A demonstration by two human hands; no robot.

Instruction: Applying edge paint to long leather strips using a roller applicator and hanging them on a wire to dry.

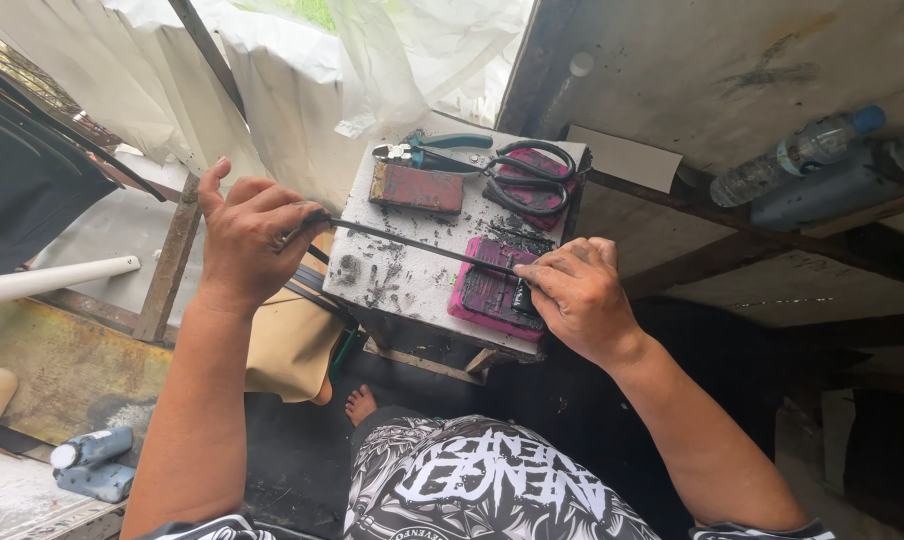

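The left hand (247,240) is closed around the near end of a thin dark strip (417,245), thumb raised and fingers curled over it, held up beside the left edge of the small table (372,215). The strip runs in a straight, slightly downward line across the table top to the right hand (577,295), which pinches its other end between thumb and fingertips, closed on it just above a pink block (482,290). That block lies at the near right corner of the table, its upper face smeared black, and the right hand's fingertips seem to touch a small black piece on it, though the contact itself is too dark to tell for sure.

The table top is pale and flecked with black crumbs and smudges. At its far edge lies a reddish-brown block (416,188), flat and well apart from the pink one. Just behind it rest pliers with green handles (437,150), and to their right a pair of black-handled scissors (527,178) lies on another pink block near the far right corner.

Below, the person's patterned shorts (472,480) and a bare foot (360,403) on the dark floor show under the table. On a ledge to the right a clear plastic bottle with a blue cap (797,152) lies on its side. White sheeting (302,90) hangs behind the table, and a white pipe (52,280) crosses at the left
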